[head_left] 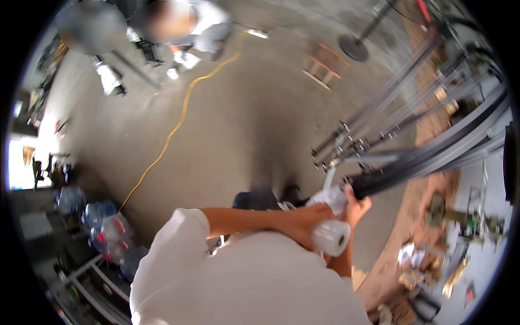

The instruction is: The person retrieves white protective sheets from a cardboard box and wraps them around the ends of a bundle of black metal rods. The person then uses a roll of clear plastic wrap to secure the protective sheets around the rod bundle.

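My left forearm crosses in front of my body, and my left hand [309,223] is closed around a white roll [329,237] that looks like plastic stretch film. The roll's open core faces right; some of my fingers are hidden behind it. Just beyond, my right hand [355,207] grips the near end of a bundle of long black bars [374,181], thumb up on its left side. Crumpled translucent film [329,199] lies between my hands at that end. The bundle slopes away to the right.
More long metal bars [390,97] with clamps rest on a stand [329,176] at the right. A yellow cable [187,103] snakes across the floor. Large water bottles [100,214] stand at the left. A small wooden stool [325,65] and a crouching person [208,32] are farther off.
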A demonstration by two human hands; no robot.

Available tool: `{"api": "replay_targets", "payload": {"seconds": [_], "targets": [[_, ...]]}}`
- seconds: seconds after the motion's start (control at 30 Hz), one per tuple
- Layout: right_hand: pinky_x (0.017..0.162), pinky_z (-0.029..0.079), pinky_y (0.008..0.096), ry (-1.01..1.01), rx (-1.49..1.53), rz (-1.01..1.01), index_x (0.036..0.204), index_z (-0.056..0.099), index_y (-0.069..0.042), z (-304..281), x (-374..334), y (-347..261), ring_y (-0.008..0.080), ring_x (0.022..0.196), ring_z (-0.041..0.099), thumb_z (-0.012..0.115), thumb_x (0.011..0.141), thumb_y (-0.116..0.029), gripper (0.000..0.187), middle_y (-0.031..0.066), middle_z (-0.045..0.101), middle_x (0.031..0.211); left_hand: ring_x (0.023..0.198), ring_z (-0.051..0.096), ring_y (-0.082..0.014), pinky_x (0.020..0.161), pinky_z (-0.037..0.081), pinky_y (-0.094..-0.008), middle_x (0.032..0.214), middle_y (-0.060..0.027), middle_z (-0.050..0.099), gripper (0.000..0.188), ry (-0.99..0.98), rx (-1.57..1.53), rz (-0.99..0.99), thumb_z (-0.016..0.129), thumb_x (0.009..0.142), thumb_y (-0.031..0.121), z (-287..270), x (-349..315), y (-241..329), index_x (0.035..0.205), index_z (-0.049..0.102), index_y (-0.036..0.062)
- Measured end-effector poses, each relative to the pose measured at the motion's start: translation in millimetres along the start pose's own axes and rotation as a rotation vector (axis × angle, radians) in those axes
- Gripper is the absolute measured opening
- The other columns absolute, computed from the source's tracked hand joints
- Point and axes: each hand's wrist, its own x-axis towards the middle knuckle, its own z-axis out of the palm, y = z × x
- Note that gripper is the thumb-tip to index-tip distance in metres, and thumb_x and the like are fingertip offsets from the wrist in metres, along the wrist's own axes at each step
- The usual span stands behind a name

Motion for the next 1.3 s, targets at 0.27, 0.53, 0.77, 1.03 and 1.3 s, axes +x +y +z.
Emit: {"api": "replay_targets", "payload": {"seconds": [0.27, 0.53, 0.77, 1.03, 1.3], "targets": [[0.075, 0.049, 0.0361, -0.289, -0.039, -0.016, 0.089, 0.056, 0.008, -9.1, 8.9, 8.4, 0.0257, 0.078, 0.061, 0.055, 0.074, 0.008, 0.015, 0.0182, 0.061, 0.085, 0.111, 0.036, -0.0317, 0.095, 0.030, -0.0368, 0.120, -0.0152, 0.032, 0.085, -0.039, -0.096, 0.094, 0.076, 0.044, 0.025, -0.2, 11.9, -13.2, 0.118, 0.042, 0.0035], [0.090, 0.039, 0.0408, -0.316, 0.071, 0.107, 0.100, 0.052, 0.004, -21.4, 11.2, 6.0, 0.0290, 0.095, 0.055, 0.056, 0.076, 0.001, 0.025, 0.0225, 0.055, 0.102, 0.110, 0.037, -0.0297, 0.092, 0.031, -0.0364, 0.116, -0.0136, 0.037, 0.083, 0.008, -0.101, 0.069, 0.074, 0.046, 0.028, 2.9, 14.3, -20.6, 0.117, 0.041, 0.0021], [0.098, 0.030, 0.0425, -0.419, 0.210, 0.200, 0.117, 0.043, 0.006, -48.6, -4.0, 4.4, 0.0353, 0.111, 0.044, 0.063, 0.076, -0.017, 0.051, 0.0261, 0.047, 0.115, 0.106, 0.039, -0.0292, 0.090, 0.030, -0.0372, 0.111, -0.0143, 0.040, 0.080, 0.029, -0.145, 0.093, 0.073, 0.050, 0.039, 12.1, 0.6, -9.3, 0.114, 0.041, 0.0019], [0.081, 0.039, 0.0325, -0.051, -0.022, 0.144, 0.116, 0.046, 0.000, -51.8, -36.1, -18.2, 0.0212, 0.093, 0.050, 0.055, 0.080, -0.018, 0.040, 0.0108, 0.051, 0.104, 0.104, 0.039, -0.0291, 0.088, 0.031, -0.0373, 0.108, -0.0147, 0.041, 0.083, -0.034, -0.122, 0.132, 0.070, 0.052, 0.048, 17.3, 12.1, -14.3, 0.115, 0.039, 0.0017], [0.077, 0.044, 0.0323, 0.248, -0.095, -0.034, 0.098, 0.048, 0.000, -109.4, -124.5, -21.6, 0.0201, 0.090, 0.051, 0.047, 0.086, -0.032, 0.035, 0.0093, 0.050, 0.096, 0.098, 0.046, -0.0286, 0.079, 0.038, -0.0363, 0.107, -0.0135, 0.042, 0.082, 0.147, -0.003, -0.055, 0.072, 0.051, 0.046, 33.9, 14.5, -6.7, 0.113, 0.037, 0.0040]]}}
